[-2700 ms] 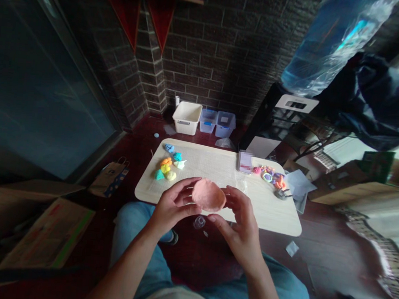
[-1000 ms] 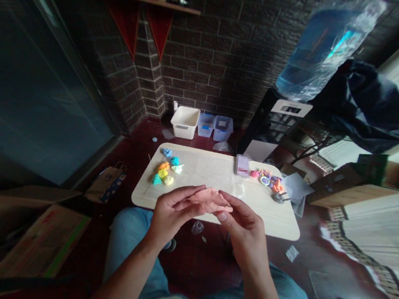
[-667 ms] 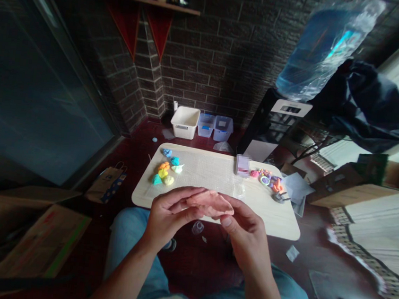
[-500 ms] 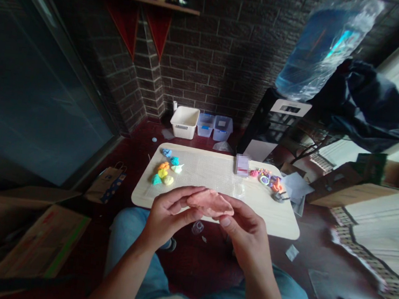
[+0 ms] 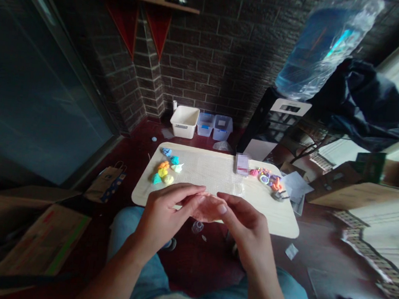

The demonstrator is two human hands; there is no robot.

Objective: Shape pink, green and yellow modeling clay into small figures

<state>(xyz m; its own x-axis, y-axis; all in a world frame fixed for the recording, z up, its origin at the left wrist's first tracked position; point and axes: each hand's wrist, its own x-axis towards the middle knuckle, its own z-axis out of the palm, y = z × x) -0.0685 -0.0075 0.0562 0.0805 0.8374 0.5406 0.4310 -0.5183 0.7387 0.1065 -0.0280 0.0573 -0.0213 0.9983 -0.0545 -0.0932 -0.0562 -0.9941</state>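
Both my hands hold a flattened piece of pink clay (image 5: pixel 204 208) just in front of the near edge of a low wooden table (image 5: pixel 284 220). My left hand (image 5: pixel 162 217) grips its left side with curled fingers. My right hand (image 5: pixel 244 228) pinches the right side, its fingers covering much of the clay. On the table's left lie several small coloured clay shapes (image 5: pixel 165 167). A transparent mat (image 5: pixel 207 172) covers the table's middle.
Colourful small pieces (image 5: pixel 268 178) and a small box (image 5: pixel 242 164) sit on the table's right. A white bin (image 5: pixel 185 121) and two clear bins (image 5: pixel 214 125) stand by the brick wall. A water dispenser (image 5: pixel 288 116) stands right, cardboard boxes (image 5: pixel 33 241) left.
The clay was an open, round disc facing me; my hands have folded and squeezed it, drawing it slightly down and toward me, and it is now largely hidden by my fingers.
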